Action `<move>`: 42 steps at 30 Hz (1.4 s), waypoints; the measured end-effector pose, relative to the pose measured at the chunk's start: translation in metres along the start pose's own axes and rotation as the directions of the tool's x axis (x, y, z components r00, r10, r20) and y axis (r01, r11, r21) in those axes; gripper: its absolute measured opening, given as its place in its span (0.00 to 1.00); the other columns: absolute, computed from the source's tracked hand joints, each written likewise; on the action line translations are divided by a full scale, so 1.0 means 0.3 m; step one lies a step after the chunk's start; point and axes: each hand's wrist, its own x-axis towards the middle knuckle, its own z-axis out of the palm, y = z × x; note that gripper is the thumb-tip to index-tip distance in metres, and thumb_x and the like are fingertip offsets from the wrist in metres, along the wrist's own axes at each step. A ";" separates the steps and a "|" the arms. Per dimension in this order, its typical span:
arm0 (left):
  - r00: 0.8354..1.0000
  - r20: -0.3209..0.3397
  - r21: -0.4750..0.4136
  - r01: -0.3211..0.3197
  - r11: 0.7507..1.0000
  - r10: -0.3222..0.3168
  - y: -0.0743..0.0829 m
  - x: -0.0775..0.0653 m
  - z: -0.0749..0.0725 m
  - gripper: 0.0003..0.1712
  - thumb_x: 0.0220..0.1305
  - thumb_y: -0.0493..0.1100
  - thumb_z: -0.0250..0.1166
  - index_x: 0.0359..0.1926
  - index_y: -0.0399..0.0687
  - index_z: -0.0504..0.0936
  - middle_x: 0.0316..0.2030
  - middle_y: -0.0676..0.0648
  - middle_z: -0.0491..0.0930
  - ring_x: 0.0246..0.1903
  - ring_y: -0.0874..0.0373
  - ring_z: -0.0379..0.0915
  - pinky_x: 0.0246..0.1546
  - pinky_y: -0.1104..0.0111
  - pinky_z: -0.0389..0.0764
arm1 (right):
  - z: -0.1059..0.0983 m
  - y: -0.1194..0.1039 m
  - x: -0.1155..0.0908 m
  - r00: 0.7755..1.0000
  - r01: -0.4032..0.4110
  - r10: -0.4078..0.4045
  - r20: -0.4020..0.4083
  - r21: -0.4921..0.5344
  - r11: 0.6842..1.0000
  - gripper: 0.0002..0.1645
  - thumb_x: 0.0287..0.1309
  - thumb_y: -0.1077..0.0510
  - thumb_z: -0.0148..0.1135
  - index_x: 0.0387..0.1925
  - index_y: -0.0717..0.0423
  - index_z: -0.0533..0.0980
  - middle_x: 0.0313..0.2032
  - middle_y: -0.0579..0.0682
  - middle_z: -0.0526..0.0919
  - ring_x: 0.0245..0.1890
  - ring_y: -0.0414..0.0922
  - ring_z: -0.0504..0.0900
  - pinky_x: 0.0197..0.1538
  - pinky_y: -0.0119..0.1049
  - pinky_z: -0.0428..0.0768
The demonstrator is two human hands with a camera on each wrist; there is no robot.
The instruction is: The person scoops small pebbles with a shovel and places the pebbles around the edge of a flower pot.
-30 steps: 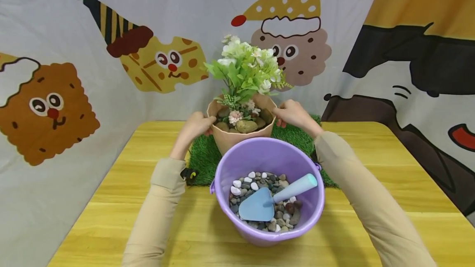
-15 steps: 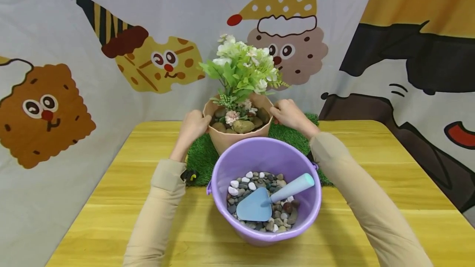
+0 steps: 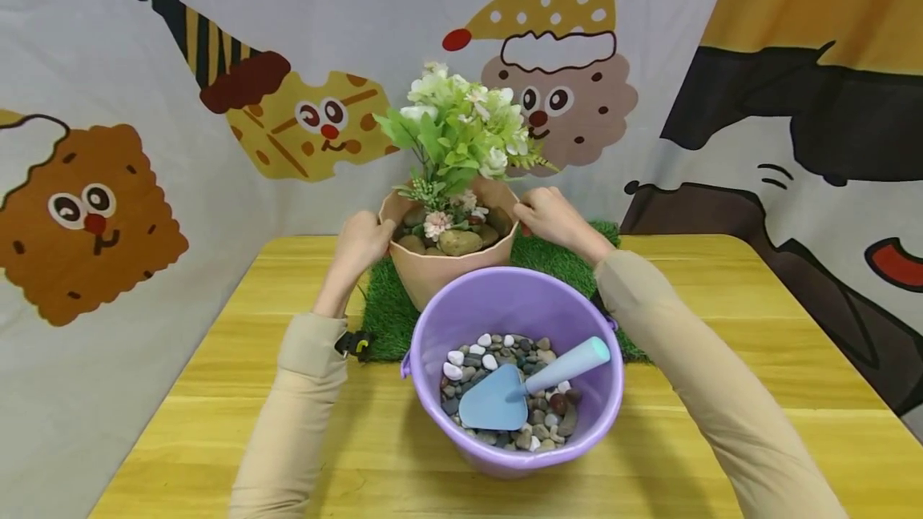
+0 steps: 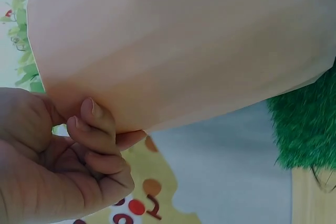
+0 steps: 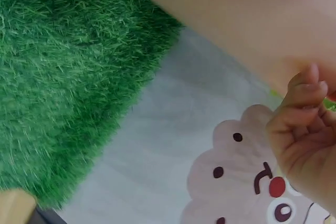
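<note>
A pale peach flower pot [image 3: 441, 275] stands behind the bucket in the head view, over a green turf mat [image 3: 562, 263]. Large brown stones [image 3: 459, 243] fill its top, around a leafy plant with white flowers [image 3: 454, 130]. My left hand [image 3: 363, 243] pinches the pot's left rim, thumb inside. On the opposite side my right hand [image 3: 551, 215] grips the right rim. The left wrist view shows curled fingers [image 4: 97, 124] against the pot's smooth wall [image 4: 173, 40]. Curled fingers [image 5: 302, 98] also hold the pot's edge in the right wrist view.
A purple bucket [image 3: 425, 391] stands in front of the pot, its rim overlapping the pot's lower part. It holds small pebbles [image 3: 555, 423] and a blue toy shovel [image 3: 497, 399]. Yellow wooden table [image 3: 728, 391] lies around them, and a cartoon-printed cloth [image 3: 324, 6] hangs behind.
Both hands have moved the pot to the left, uncovering more turf on its right. The bucket and shovel have stayed in place; the head view has shifted slightly.
</note>
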 end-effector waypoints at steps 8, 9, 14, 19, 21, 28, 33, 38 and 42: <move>1.000 0.029 -0.007 0.006 1.000 -0.006 -0.044 -0.004 -0.061 0.22 0.63 0.40 0.43 0.13 0.43 0.71 0.09 0.51 0.69 0.10 0.59 0.58 0.17 0.69 0.62 | 0.007 -0.039 0.040 0.996 0.037 -0.042 0.078 0.068 0.997 0.20 0.62 0.58 0.45 0.22 0.60 0.78 0.17 0.51 0.80 0.16 0.40 0.72 0.27 0.31 0.70; 1.000 0.027 -0.007 0.006 1.000 -0.006 -0.051 -0.005 -0.065 0.22 0.63 0.40 0.43 0.13 0.43 0.71 0.09 0.52 0.68 0.10 0.59 0.57 0.17 0.69 0.61 | 0.009 -0.042 0.047 0.995 0.048 -0.054 0.087 0.076 0.996 0.20 0.62 0.58 0.45 0.21 0.60 0.78 0.16 0.50 0.80 0.15 0.39 0.72 0.26 0.31 0.70; 0.999 0.036 -0.019 0.007 1.000 -0.006 -0.081 -0.011 -0.077 0.22 0.63 0.40 0.42 0.16 0.40 0.74 0.09 0.51 0.70 0.10 0.60 0.57 0.16 0.69 0.61 | 0.026 -0.046 0.074 0.983 0.072 -0.087 0.161 0.096 0.993 0.19 0.60 0.59 0.45 0.21 0.59 0.78 0.17 0.50 0.80 0.16 0.38 0.71 0.25 0.30 0.68; 0.999 0.054 -0.030 0.007 1.000 -0.005 -0.110 -0.007 -0.077 0.21 0.63 0.39 0.43 0.18 0.40 0.74 0.12 0.48 0.74 0.11 0.60 0.58 0.17 0.69 0.62 | 0.043 -0.039 0.092 0.959 0.100 -0.117 0.258 0.079 0.992 0.19 0.61 0.60 0.44 0.23 0.59 0.79 0.18 0.49 0.81 0.17 0.38 0.73 0.26 0.30 0.69; 0.998 0.066 -0.037 0.013 0.999 -0.011 -0.118 -0.005 -0.076 0.21 0.64 0.40 0.43 0.19 0.39 0.75 0.12 0.47 0.74 0.11 0.60 0.57 0.16 0.69 0.62 | 0.047 -0.037 0.099 0.950 0.113 -0.131 0.283 0.078 0.990 0.18 0.61 0.60 0.43 0.23 0.59 0.79 0.19 0.50 0.81 0.18 0.39 0.74 0.27 0.30 0.70; 0.997 0.073 -0.018 0.034 0.999 -0.032 -0.134 -0.006 -0.069 0.20 0.62 0.41 0.44 0.19 0.39 0.75 0.16 0.43 0.78 0.14 0.58 0.61 0.19 0.68 0.64 | 0.032 -0.032 0.102 0.929 0.070 -0.114 0.353 0.134 0.989 0.19 0.67 0.53 0.46 0.27 0.57 0.77 0.22 0.50 0.81 0.21 0.42 0.76 0.30 0.34 0.74; 0.995 0.039 -0.037 0.090 0.995 -0.088 -0.145 -0.019 -0.060 0.19 0.63 0.44 0.44 0.20 0.42 0.73 0.15 0.47 0.74 0.15 0.56 0.61 0.20 0.67 0.65 | 0.010 -0.026 0.093 0.917 0.029 -0.105 0.384 0.200 0.979 0.18 0.69 0.50 0.46 0.32 0.57 0.77 0.26 0.52 0.80 0.26 0.47 0.77 0.33 0.38 0.75; 0.989 -0.066 -0.098 0.128 0.987 -0.135 -0.166 -0.047 -0.044 0.21 0.68 0.48 0.43 0.38 0.36 0.76 0.27 0.41 0.77 0.28 0.46 0.71 0.29 0.60 0.72 | -0.027 -0.027 0.048 0.955 0.056 -0.103 0.277 0.172 0.983 0.19 0.68 0.48 0.46 0.29 0.54 0.76 0.24 0.52 0.79 0.23 0.45 0.74 0.31 0.37 0.73; 0.962 -0.223 -0.153 0.123 0.981 -0.155 -0.192 -0.085 -0.024 0.25 0.71 0.48 0.42 0.51 0.31 0.75 0.40 0.32 0.78 0.44 0.38 0.73 0.45 0.51 0.72 | -0.057 -0.027 -0.038 0.989 0.107 -0.117 0.092 0.110 0.988 0.19 0.68 0.49 0.48 0.23 0.53 0.72 0.19 0.52 0.75 0.17 0.44 0.67 0.27 0.36 0.69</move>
